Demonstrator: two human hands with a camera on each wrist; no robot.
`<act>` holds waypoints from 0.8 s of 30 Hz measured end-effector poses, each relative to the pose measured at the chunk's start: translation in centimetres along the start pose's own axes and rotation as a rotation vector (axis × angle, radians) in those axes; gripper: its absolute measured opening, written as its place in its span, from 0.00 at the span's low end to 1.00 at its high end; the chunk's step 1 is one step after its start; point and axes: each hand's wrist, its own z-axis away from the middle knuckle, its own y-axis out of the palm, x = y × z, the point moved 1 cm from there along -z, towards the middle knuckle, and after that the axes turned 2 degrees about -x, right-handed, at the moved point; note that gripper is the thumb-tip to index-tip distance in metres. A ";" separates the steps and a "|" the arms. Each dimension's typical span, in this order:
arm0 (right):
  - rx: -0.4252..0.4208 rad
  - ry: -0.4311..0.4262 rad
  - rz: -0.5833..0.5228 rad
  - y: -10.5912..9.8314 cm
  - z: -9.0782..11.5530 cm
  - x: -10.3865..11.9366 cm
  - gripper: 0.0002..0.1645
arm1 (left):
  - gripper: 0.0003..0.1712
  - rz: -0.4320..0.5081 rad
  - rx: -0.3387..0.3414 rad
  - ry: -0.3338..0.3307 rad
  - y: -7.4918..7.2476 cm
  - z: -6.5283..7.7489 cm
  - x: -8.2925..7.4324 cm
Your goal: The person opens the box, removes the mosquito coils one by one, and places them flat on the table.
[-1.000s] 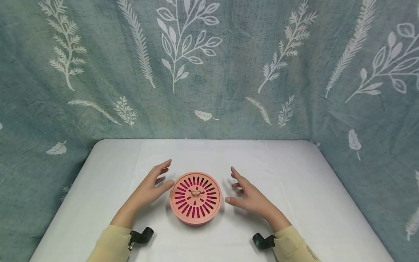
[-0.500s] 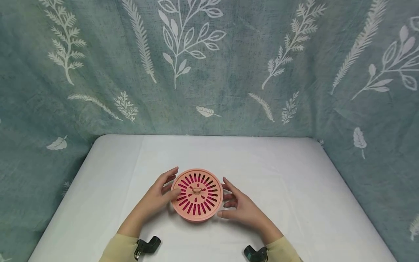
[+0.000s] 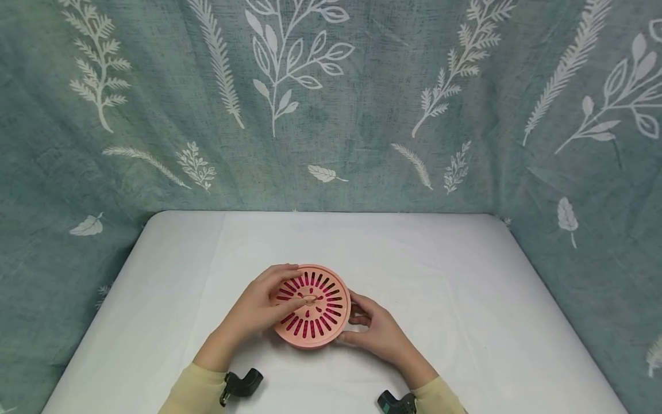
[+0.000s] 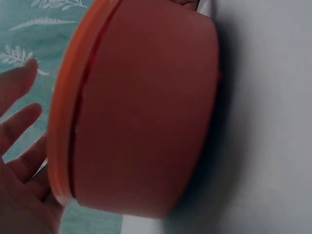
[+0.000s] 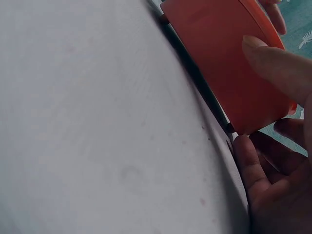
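Note:
A round pink box with a slotted lid (image 3: 312,325) stands on the white table in the head view. A small loop handle (image 3: 309,299) rises from the lid's centre. My left hand (image 3: 258,305) reaches over the lid's left side, its thumb at the loop and its fingers spread above the far left rim. In the left wrist view, those fingers show beyond the lid's edge, beside the box's smooth wall (image 4: 146,107). My right hand (image 3: 377,330) holds the box's right side. Its thumb (image 5: 278,63) presses on the wall and the other fingers curl near the base.
The white table (image 3: 439,276) extends around the box on all sides. A green curtain (image 3: 372,115) with white leaf prints hangs behind and beside it. A black wrist camera (image 3: 243,382) sits on the left sleeve and another black camera (image 3: 397,402) on the right.
Both hands have moved in from either side of the box. The left has come over the lid to the loop; the right has closed in and taken hold of the right side.

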 end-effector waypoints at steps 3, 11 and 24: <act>-0.012 -0.012 0.005 -0.1 0.2 0.8 0.56 | 0.27 -0.046 0.026 0.055 0.3 -0.6 -1.1; 0.002 -0.042 0.003 -0.3 0.9 3.0 0.54 | 0.16 -0.102 0.122 0.169 0.6 -1.2 -2.0; -0.008 -0.027 0.049 -0.1 0.4 1.4 0.55 | 0.10 -0.211 0.154 0.205 1.1 -1.8 -2.1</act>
